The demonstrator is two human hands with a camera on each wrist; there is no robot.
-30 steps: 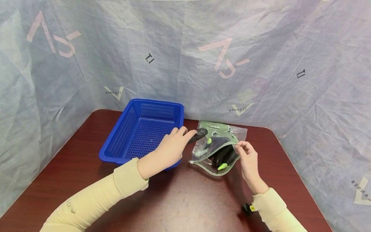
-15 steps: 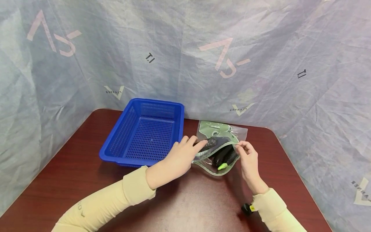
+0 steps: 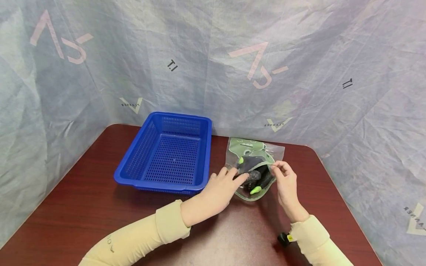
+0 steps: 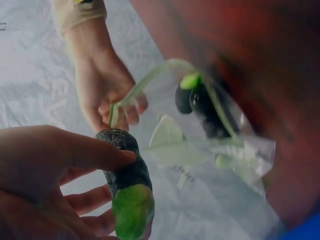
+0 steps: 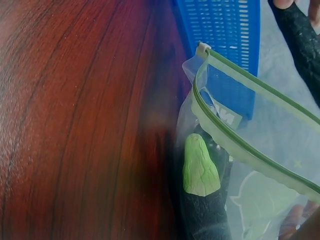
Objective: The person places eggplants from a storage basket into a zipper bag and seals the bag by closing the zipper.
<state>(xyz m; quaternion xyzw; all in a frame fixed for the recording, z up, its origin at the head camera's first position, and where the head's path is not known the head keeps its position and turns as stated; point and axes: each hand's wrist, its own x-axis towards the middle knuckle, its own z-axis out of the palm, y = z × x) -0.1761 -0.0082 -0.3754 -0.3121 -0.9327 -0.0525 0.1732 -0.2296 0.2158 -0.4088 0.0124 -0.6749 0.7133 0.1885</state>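
My left hand [image 3: 219, 190] holds a dark eggplant [image 4: 125, 175] with a green cap, thumb on one side and fingers on the other. In the head view the front end of this eggplant overlaps the mouth of a clear zip bag [image 3: 239, 147] with green print. My right hand [image 3: 287, 184] pinches the right side of the bag's rim, and the mouth gapes. Several dark eggplants [image 4: 202, 105] lie inside the bag. One green cap [image 5: 200, 165] shows close up through the plastic in the right wrist view.
A blue perforated basket [image 3: 174, 159] stands left of the bag on the reddish-brown table [image 3: 229, 236]. Grey printed cloth [image 3: 206, 66] hangs right behind the table's back edge. A small black object [image 3: 283, 240] with a yellow label shows at the right sleeve.
My left hand has moved right and toward me with the eggplant, from beside the basket, across the bag, to the bag's mouth. My right hand has stayed at the rim.
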